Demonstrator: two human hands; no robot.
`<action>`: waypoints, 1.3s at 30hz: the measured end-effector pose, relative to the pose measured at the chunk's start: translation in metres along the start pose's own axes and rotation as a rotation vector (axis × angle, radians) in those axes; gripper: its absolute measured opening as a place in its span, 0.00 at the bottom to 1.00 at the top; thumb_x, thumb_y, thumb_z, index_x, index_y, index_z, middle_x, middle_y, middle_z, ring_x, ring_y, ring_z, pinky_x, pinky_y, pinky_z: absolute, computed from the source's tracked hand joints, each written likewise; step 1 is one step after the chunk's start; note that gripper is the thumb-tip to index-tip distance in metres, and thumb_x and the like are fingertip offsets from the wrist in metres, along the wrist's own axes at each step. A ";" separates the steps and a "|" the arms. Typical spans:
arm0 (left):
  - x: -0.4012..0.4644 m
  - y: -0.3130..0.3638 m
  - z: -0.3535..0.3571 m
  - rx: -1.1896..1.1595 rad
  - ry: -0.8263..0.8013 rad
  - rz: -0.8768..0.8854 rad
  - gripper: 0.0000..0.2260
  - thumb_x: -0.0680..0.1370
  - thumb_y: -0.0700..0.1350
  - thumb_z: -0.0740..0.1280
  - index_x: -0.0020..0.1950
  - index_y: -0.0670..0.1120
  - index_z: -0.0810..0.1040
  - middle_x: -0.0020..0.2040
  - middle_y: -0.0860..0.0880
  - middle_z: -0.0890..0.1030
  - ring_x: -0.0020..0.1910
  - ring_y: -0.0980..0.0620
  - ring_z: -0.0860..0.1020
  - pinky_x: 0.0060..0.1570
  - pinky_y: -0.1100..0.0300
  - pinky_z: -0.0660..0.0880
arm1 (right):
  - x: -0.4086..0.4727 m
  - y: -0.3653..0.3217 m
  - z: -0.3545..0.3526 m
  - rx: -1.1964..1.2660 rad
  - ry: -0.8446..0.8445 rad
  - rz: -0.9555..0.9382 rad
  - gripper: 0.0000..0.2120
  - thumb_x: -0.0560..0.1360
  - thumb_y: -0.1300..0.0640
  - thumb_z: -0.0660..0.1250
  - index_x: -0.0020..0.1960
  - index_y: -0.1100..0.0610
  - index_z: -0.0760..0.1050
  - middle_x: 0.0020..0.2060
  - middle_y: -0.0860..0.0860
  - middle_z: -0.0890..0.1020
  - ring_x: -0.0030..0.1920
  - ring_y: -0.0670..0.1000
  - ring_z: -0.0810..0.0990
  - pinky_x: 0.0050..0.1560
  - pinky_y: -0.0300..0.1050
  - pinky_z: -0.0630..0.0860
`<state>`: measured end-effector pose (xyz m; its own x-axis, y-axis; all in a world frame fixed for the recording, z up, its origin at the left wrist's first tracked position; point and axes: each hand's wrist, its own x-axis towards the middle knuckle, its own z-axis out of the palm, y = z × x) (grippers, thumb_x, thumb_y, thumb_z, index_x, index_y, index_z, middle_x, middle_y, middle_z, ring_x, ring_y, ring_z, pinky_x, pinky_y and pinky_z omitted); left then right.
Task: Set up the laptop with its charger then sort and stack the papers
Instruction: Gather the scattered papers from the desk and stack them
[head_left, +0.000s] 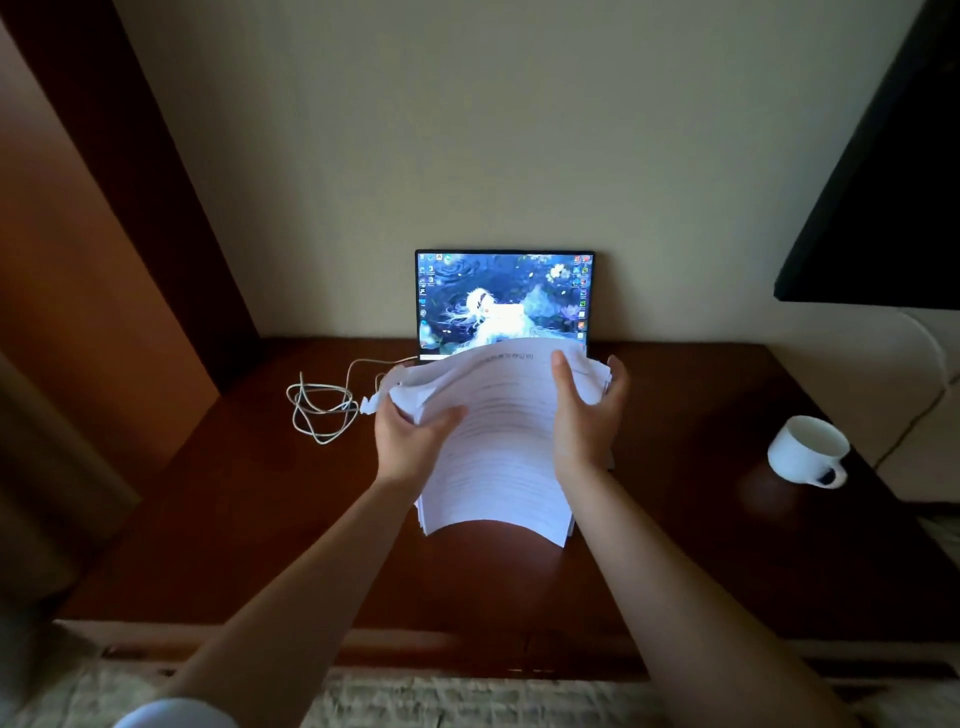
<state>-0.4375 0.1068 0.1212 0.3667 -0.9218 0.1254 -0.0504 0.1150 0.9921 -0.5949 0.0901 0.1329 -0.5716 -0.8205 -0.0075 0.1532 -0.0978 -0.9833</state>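
An open laptop (504, 299) stands against the wall with its screen lit. A white charger cable (322, 405) lies coiled on the desk to its left and runs to the laptop's left side. A thick stack of printed white papers (498, 452) is held upright in front of the laptop, hiding its keyboard. My left hand (410, 441) grips the stack's left edge, thumb on the front sheet. My right hand (587, 410) grips the right edge, thumb across the top sheet and fingers behind.
The dark wooden desk (218, 519) stretches wide under the papers. A white mug (808, 452) lies tipped near the right edge. A dark panel (893, 171) hangs at the upper right. A wooden wall panel (93, 234) rises at the left.
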 end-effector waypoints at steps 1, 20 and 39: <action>0.001 0.003 -0.001 0.000 -0.013 0.026 0.24 0.66 0.39 0.78 0.54 0.55 0.71 0.48 0.55 0.78 0.47 0.57 0.79 0.44 0.62 0.77 | 0.000 -0.006 0.003 -0.023 0.029 0.014 0.34 0.71 0.43 0.71 0.71 0.51 0.63 0.56 0.37 0.69 0.56 0.38 0.67 0.57 0.36 0.63; 0.010 0.014 0.006 -0.166 0.130 -0.013 0.06 0.80 0.44 0.58 0.54 0.47 0.74 0.44 0.55 0.73 0.43 0.61 0.71 0.42 0.64 0.68 | 0.002 -0.015 -0.003 -0.111 0.044 -0.073 0.22 0.74 0.49 0.69 0.64 0.55 0.68 0.54 0.52 0.77 0.49 0.51 0.78 0.49 0.45 0.73; 0.013 0.015 0.024 -0.020 0.220 -0.013 0.16 0.75 0.49 0.68 0.62 0.49 0.71 0.49 0.58 0.73 0.50 0.55 0.73 0.47 0.64 0.67 | 0.009 -0.015 0.009 -0.132 0.006 -0.074 0.27 0.71 0.55 0.73 0.67 0.54 0.67 0.54 0.47 0.72 0.57 0.48 0.73 0.57 0.41 0.69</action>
<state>-0.4557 0.0874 0.1378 0.5615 -0.8204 0.1086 -0.0264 0.1134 0.9932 -0.5946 0.0793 0.1493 -0.5820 -0.8106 0.0648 0.0035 -0.0823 -0.9966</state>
